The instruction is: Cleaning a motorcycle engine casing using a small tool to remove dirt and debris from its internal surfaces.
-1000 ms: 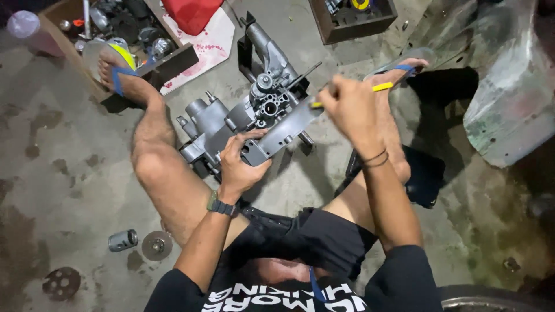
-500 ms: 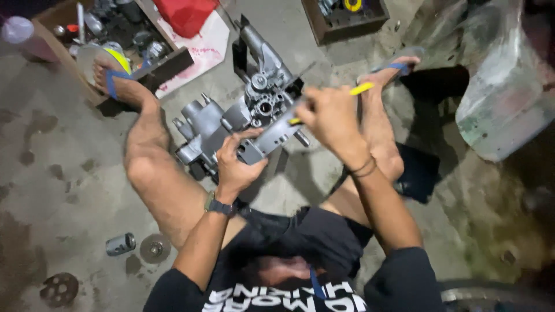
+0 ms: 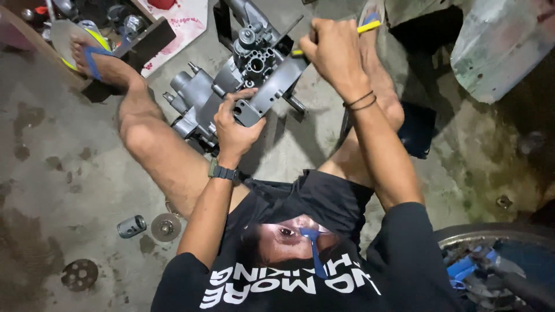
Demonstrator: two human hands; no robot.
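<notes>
The grey metal bracket lies slanted, its long axis running from near left to far right, across the engine block on the floor. The left hand grips its near end. The right hand clenches a yellow-handled tool. Two discs and one small can lie near left.

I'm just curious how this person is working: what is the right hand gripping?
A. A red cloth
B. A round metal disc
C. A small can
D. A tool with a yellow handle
D: the right hand is closed around a tool with a yellow handle, raised over the grey engine block, while the disc and small can lie on the floor.
</notes>
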